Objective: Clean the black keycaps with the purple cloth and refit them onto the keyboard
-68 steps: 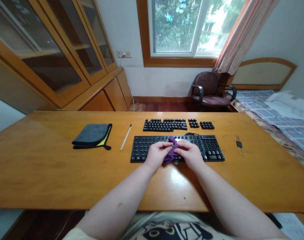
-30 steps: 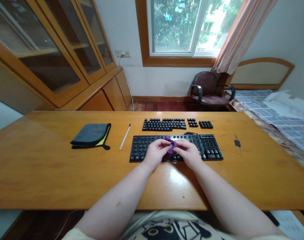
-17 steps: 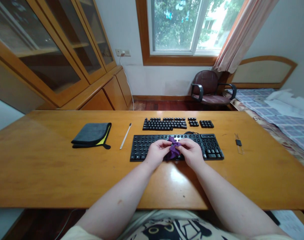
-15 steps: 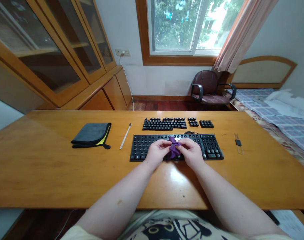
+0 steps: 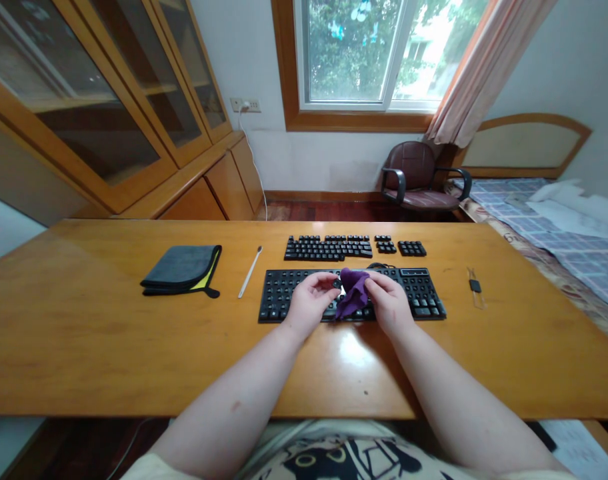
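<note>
Just above the keyboard base [image 5: 279,293], most of whose keycaps are off, both my hands are close together. My left hand [image 5: 311,300] pinches a small black keycap [image 5: 337,284] between thumb and fingertips. In my right hand [image 5: 390,298] is a purple cloth [image 5: 353,293], gripped at its right edge and hanging down over the keyboard. Behind the base lie removed keycaps [image 5: 328,249] set out in keyboard order, with smaller groups of arrow-block keycaps [image 5: 385,245] and number-pad keycaps [image 5: 413,249] to their right.
A folded grey cloth with yellow lining [image 5: 181,269] lies on the desk [image 5: 109,347] at the left. Beside it is a slim white brush [image 5: 251,271]. A keycap puller with wire loops [image 5: 475,286] lies at the right. Beyond the desk stands a chair [image 5: 418,175].
The cloth, bunched between both hands before, now hangs from my right hand alone. My left hand has drawn slightly away from it, and the keycap now shows in its fingers.
</note>
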The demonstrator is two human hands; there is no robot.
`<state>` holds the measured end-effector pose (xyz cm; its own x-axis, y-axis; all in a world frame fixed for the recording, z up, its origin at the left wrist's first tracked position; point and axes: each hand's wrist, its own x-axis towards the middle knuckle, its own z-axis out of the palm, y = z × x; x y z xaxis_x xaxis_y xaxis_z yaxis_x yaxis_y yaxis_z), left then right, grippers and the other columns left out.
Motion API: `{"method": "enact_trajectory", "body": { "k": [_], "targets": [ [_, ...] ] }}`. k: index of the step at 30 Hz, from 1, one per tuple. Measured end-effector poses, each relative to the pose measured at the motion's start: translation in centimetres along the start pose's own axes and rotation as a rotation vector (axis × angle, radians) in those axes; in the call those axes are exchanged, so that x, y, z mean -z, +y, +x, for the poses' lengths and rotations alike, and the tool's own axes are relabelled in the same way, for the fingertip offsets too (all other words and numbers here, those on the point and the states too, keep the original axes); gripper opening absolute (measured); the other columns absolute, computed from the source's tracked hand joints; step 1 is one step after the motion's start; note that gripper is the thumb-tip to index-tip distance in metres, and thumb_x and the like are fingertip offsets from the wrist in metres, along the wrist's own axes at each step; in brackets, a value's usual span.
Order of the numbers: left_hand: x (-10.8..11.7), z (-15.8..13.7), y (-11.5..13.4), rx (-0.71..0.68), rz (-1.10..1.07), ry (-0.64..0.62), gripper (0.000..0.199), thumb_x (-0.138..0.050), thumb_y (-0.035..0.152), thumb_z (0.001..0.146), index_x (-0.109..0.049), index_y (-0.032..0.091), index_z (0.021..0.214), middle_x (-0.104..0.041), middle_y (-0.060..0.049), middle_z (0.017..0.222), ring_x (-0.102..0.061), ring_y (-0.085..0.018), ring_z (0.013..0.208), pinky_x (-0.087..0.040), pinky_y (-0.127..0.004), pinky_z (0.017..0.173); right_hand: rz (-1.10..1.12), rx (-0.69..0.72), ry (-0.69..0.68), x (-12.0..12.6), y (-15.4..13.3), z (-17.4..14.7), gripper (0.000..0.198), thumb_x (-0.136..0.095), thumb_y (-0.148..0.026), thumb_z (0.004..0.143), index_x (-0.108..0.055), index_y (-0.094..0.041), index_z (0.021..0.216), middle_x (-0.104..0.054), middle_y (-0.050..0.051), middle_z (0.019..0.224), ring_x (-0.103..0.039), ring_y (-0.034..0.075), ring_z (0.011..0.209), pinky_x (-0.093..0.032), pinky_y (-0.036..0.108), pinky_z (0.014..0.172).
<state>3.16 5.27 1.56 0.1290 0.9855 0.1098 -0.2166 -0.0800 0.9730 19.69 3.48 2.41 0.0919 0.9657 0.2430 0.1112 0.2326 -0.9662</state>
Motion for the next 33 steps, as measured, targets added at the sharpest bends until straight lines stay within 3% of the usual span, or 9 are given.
{"method": "enact_trajectory", "body": {
  "k": [6, 11, 18, 33],
  "targets": [
    [0.4, -0.5, -0.1, -0.293, 0.394, -0.061, 0.019, -0.064, 0.015, 0.071, -0.067, 0.019, 0.09, -0.065, -0.006, 0.092, -0.061, -0.016, 0.084, -0.051, -0.032, 0.079, -0.078, -0.035, -0.132, -1.1, -0.1, -0.6, 0.02, -0.064, -0.032, 0.074, -0.071, -0.022, 0.09, -0.071, 0.004, 0.091, -0.063, 0.021, 0.088, -0.048, 0.035, 0.082],
    [0.6, -0.8, 0.0, -0.466, 0.624, -0.131, 0.019, -0.06, 0.014, 0.075, -0.068, 0.021, 0.091, -0.068, -0.005, 0.091, -0.062, -0.017, 0.088, -0.05, -0.034, 0.083, -0.069, -0.144, -0.091, -1.5, 0.4, -0.9, 0.025, -0.072, -0.033, 0.064, -0.07, -0.019, 0.084, -0.07, 0.005, 0.081, -0.065, 0.02, 0.073, -0.051, 0.033, 0.071],
    [0.7, -0.9, 0.1, -0.45, 0.669, -0.188, 0.026, -0.057, 0.012, 0.075, -0.068, 0.023, 0.095, -0.069, -0.005, 0.095, -0.062, -0.018, 0.09, -0.049, -0.034, 0.085, -0.126, -0.123, -0.049, -1.4, -0.2, -0.7, 0.015, -0.071, -0.033, 0.064, -0.069, -0.018, 0.068, -0.067, 0.003, 0.065, -0.06, 0.017, 0.062, -0.049, 0.03, 0.061],
    [0.3, -1.1, 0.7, -0.264, 0.491, -0.105, 0.036, -0.061, 0.016, 0.073, -0.059, 0.02, 0.108, -0.067, -0.006, 0.1, -0.063, -0.019, 0.091, -0.048, -0.034, 0.088, 0.048, -0.199, -0.055, -1.0, -0.3, -0.4, 0.02, -0.066, -0.037, 0.068, -0.067, -0.017, 0.071, -0.068, 0.003, 0.066, -0.06, 0.016, 0.061, -0.048, 0.028, 0.061]
  ]
}}
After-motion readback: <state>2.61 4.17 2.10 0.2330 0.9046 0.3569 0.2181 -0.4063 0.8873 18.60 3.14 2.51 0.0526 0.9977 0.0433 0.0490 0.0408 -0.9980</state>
